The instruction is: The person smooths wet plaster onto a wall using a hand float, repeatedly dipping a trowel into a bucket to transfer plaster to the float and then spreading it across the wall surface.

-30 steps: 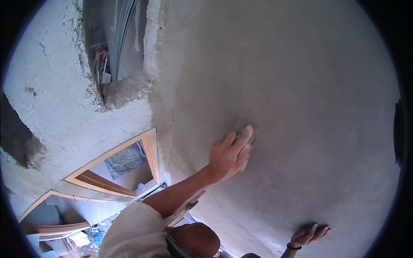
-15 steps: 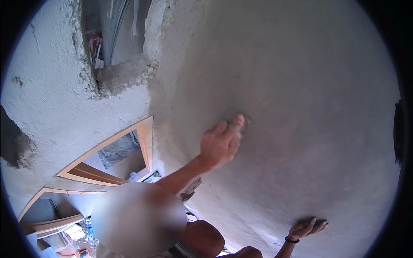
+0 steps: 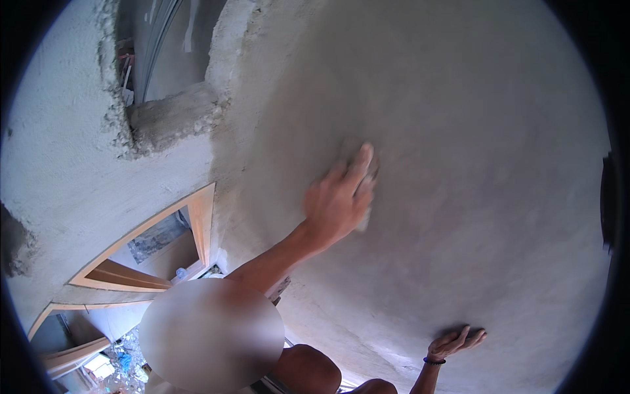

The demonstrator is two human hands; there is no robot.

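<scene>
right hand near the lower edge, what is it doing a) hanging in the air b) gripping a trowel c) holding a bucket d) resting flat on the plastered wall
d, the right hand lies open with its fingers spread against the grey plastered wall, holding nothing.

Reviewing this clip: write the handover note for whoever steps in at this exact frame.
Left hand: raised, pressing a pale pad flat on the grey plastered wall.
Right hand: open, braced on the wall low to the right, holding nothing.
Done: the plaster around the pad looks fairly even.
Left: cannot tell how much is worked; the rough edges by the wall opening look untouched.
</scene>
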